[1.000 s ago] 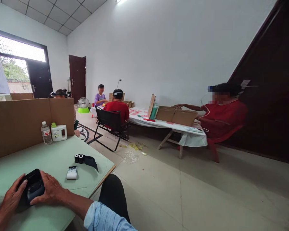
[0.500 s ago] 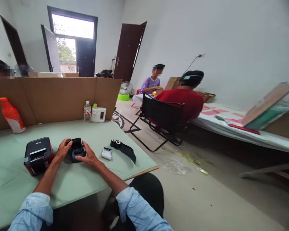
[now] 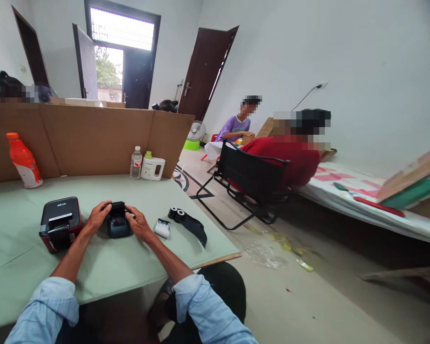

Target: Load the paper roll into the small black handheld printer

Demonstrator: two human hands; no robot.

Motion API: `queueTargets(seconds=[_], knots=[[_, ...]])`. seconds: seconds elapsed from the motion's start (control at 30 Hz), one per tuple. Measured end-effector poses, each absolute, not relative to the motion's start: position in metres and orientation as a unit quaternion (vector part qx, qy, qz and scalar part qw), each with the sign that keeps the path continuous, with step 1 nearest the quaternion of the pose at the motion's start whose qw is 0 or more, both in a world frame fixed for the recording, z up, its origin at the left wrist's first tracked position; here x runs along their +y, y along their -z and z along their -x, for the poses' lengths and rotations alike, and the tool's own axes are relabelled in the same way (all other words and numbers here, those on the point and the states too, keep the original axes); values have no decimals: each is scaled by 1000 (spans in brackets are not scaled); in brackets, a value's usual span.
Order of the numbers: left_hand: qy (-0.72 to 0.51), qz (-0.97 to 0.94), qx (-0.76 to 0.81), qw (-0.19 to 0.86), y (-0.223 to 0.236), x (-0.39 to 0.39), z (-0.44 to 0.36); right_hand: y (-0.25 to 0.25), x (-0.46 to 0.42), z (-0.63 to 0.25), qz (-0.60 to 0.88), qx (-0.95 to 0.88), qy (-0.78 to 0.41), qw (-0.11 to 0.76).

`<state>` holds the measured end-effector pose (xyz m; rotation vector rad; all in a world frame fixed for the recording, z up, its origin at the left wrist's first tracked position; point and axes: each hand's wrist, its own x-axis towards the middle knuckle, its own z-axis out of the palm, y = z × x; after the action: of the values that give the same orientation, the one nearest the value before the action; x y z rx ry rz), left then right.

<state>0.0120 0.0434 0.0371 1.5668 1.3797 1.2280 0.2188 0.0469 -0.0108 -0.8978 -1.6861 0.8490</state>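
Observation:
Both of my hands hold a small black device [image 3: 117,224] that rests on the pale green table [image 3: 103,260]. My left hand [image 3: 97,218] grips its left side, fingers curled over the top. My right hand [image 3: 138,223] wraps its right side. A red and black label printer [image 3: 59,223] stands just left of my left hand. Right of my right hand lie a small white paper roll [image 3: 162,228] and a black ribbon on two spools [image 3: 186,222].
A cardboard screen [image 3: 89,139] lines the table's far edge, with an orange bottle [image 3: 24,161], a clear water bottle [image 3: 136,163] and a white jug [image 3: 153,168] before it. A person in red sits on a black folding chair [image 3: 252,177]; other people work at tables beyond.
The view has swung left and down, bringing the printer and orange bottle into sight. My hands stay on the black device, which now sits more upright between them.

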Motion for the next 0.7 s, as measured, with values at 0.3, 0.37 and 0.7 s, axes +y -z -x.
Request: queueTargets(seconds=[0.3,0.37,0.7], knots=[[-474,-617,533,333,-34,49,-13,16,50,-222,378,-690,-353,506],[-475,-618,534,329,-33,50,-13,17,48,-223,372,-694,-354,505],[-478,-618,541,311,-41,49,-13,17,41,-215,364,-715,-304,515]])
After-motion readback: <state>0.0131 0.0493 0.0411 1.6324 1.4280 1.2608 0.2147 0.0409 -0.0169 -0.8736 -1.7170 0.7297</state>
